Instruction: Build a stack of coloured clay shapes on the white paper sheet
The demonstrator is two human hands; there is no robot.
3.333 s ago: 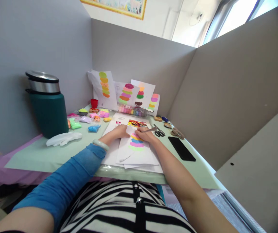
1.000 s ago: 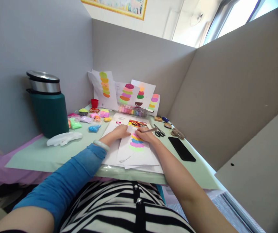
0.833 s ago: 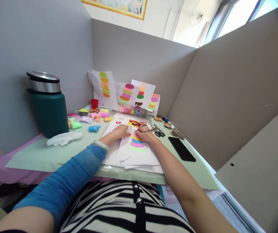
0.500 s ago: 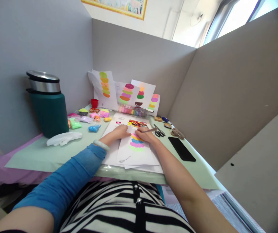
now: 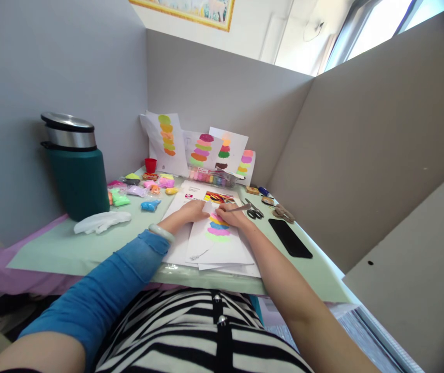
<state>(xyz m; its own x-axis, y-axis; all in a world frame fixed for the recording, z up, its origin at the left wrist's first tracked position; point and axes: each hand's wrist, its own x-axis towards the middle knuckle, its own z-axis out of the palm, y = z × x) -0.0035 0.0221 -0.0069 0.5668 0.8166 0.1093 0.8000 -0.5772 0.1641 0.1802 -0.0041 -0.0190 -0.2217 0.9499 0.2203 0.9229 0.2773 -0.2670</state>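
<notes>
White paper (image 5: 222,252) with stacked pink, yellow, blue and green colour patches lies on other sheets in front of me. At its upper left edge, my left hand (image 5: 194,211) rests with its fingers together; whether it pinches the paper is too small to tell. My right hand (image 5: 233,215) is closed round a thin, pen-like tool (image 5: 241,208), over the top of the colour patches. The tool points out to the right, and its working tip is hidden by the fingers. Beneath the top sheet shows a printed sheet with a colourful picture (image 5: 221,197).
At left stand a green bottle (image 5: 76,178), white tissue (image 5: 103,221) and several bagged clay pieces (image 5: 151,205). Painted sheets (image 5: 166,142) lean on the back partition behind a clear case (image 5: 212,176). Scissors (image 5: 255,210) and a black phone (image 5: 290,238) lie at right.
</notes>
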